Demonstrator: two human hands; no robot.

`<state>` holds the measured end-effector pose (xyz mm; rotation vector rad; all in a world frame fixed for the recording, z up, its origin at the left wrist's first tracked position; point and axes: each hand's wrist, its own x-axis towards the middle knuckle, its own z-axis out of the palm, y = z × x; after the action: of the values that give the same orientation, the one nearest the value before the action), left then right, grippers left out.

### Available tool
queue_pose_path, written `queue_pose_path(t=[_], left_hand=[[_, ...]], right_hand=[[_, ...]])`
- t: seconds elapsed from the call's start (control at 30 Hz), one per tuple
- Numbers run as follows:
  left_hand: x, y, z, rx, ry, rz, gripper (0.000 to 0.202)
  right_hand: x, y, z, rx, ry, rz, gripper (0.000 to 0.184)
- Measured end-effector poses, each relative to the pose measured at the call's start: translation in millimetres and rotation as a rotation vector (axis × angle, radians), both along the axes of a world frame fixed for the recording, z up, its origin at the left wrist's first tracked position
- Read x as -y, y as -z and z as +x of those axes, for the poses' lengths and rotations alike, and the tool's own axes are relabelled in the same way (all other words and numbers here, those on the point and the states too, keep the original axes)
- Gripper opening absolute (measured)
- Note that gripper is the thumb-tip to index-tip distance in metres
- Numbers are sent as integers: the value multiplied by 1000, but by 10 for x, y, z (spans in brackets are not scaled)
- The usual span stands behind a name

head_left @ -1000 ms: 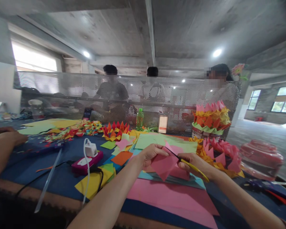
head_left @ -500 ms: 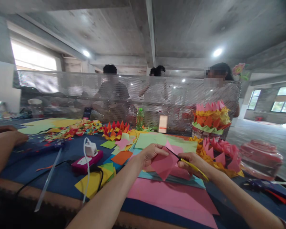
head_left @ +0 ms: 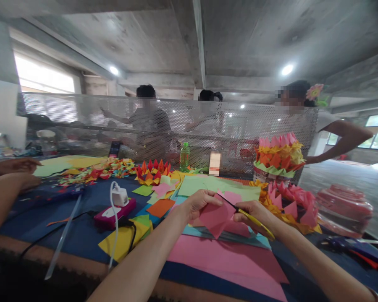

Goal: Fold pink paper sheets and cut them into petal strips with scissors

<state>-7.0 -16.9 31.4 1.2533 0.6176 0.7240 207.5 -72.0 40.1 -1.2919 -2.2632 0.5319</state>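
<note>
Through the head view I find the square of plain pink paper (head_left: 216,219) in front of me, turned so one corner points down toward the table. The left hand (head_left: 199,205) has it by the upper left part: I see the thumb and forefinger pinching the sheet near its top, the other fingers curled at its left edge and partly hidden. The right hand (head_left: 251,213) sits just beside the sheet's right edge, its fingers closed around the scissors with yellow handles and thin dark blades (head_left: 255,222). The blades slant up and left across the upper part of the sheet, their tip close to the left fingertips. I cannot tell from here whether the blades are parted or together, nor whether the right fingers touch the sheet.

The sheet looks matte and stiff, a slightly deeper pink in its lower half, with straight edges running to that lower corner. The left hand holds it tilted above the pile, and I make out more pink paper behind the blades and under the right hand. Below these I have light blue sheets (head_left: 261,240), then large pink sheets (head_left: 227,256) nearest me. Pale green sheets (head_left: 195,185) lie beyond the hands, and a ring of folded pink and yellow paper petals (head_left: 294,205) is to the right.
</note>
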Motion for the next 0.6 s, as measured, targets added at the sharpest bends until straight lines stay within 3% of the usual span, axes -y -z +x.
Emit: queue_pose_path(t=[0.6], left_hand=[[-19, 8, 0, -1, -10, -18, 26]], right_hand=[[32, 6, 15, 78, -63, 112, 52]])
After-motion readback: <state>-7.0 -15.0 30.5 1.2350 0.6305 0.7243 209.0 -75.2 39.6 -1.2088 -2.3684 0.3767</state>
